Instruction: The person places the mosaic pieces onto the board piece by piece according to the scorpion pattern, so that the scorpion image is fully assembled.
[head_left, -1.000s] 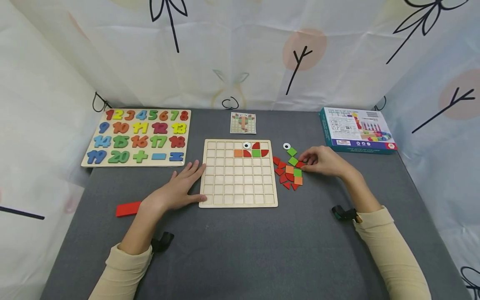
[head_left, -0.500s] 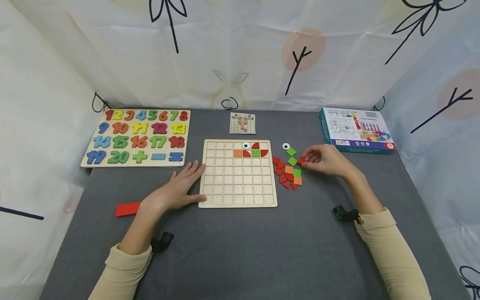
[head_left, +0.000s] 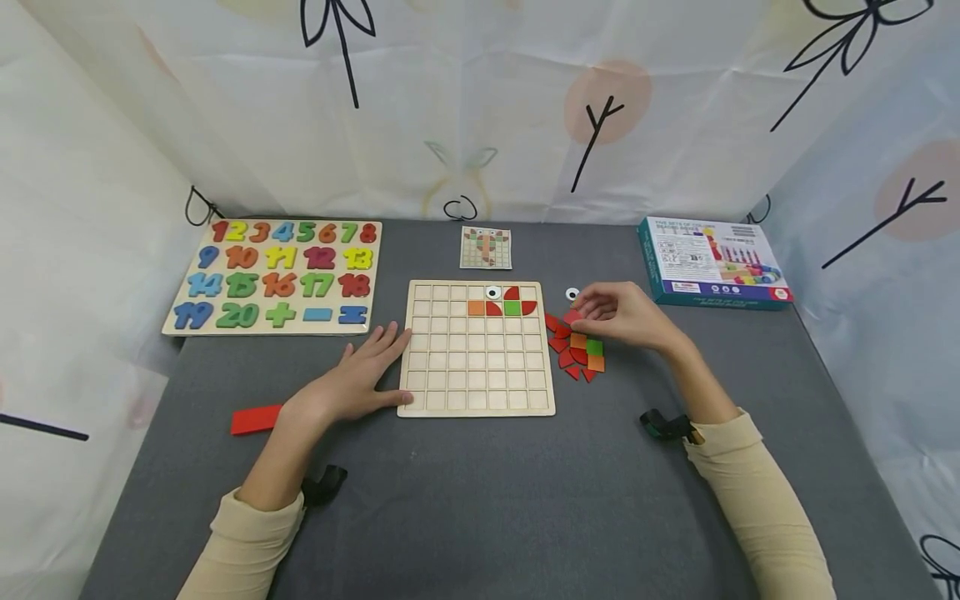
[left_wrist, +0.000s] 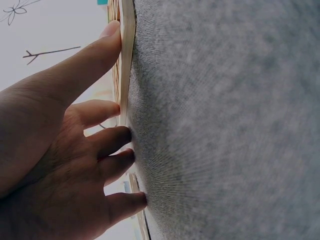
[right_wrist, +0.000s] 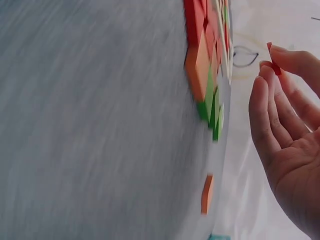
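Observation:
My right hand [head_left: 626,315] pinches a small red tile [head_left: 572,317] between thumb and fingertips, raised above the loose tiles; the right wrist view shows the red tile [right_wrist: 273,59] edge-on. Below lie several red pieces, orange tiles [head_left: 596,363] and a green tile [head_left: 594,347]. A round eye tile [head_left: 572,294] lies beside the fingers. My left hand [head_left: 352,379], fingers spread, touches the left edge of a wooden grid board [head_left: 450,375]; the left wrist view has its thumb [left_wrist: 100,47] on the rim. In the board's upper right sit an eye tile, an orange tile, a green tile and several red pieces.
A patterned card [head_left: 486,247] lies behind the board. The number puzzle [head_left: 318,313] stands back left and a boxed game [head_left: 716,260] back right. A red rectangular piece [head_left: 253,419] lies by the left forearm. Another orange tile [right_wrist: 207,194] shows apart from the pile.
My right hand first drew the red tile rightward off the pile, then lifted it and moved left over the tiles, covering the upper green ones. The left hand has stayed put.

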